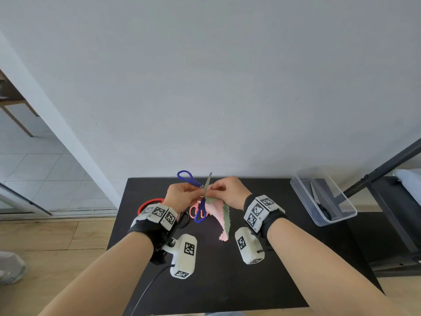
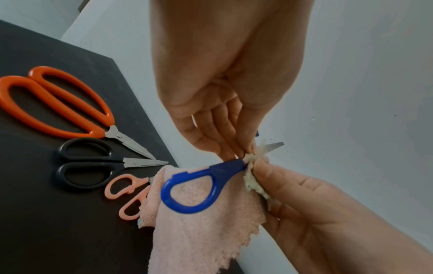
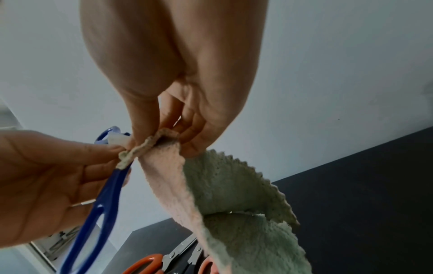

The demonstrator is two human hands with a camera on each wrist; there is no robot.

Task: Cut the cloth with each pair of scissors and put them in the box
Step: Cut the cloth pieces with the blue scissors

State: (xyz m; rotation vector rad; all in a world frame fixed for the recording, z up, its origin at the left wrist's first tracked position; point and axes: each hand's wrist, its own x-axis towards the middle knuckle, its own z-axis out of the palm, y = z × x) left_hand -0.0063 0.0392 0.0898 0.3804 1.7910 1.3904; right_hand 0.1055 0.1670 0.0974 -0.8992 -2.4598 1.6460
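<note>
Holding the blue scissors [image 1: 196,188] and the cloth [image 1: 218,210] up over the black table [image 1: 227,281], the person works with both hands close together. From the head view, the left hand [image 1: 180,195] and the right hand [image 1: 229,191] meet at the top of the cloth, and the rest of the cloth hangs down toward the table. One blue handle loop sticks up and the other hangs low, so the scissors look wide open. Off to the right sits a clear box [image 1: 323,197] with one dark pair of scissors [image 1: 319,199] already inside.

From the left wrist view, the left fingers [image 2: 206,133] pinch the cloth and the scissors right where the blades cross. Three more pairs lie on the table: orange scissors [image 2: 70,107], black scissors [image 2: 93,163] and small pink scissors [image 2: 128,194], partly under the pink cloth.

From the right wrist view, the right thumb and fingers [image 3: 145,118] pinch the top edge of the cloth, green on one side, pink on the other. No finger is in a blue loop.

So I think one pair is done, the blue pair is in the middle of its turn, and three pairs are still waiting. I cannot tell if the blue pair has made its cut yet.
</note>
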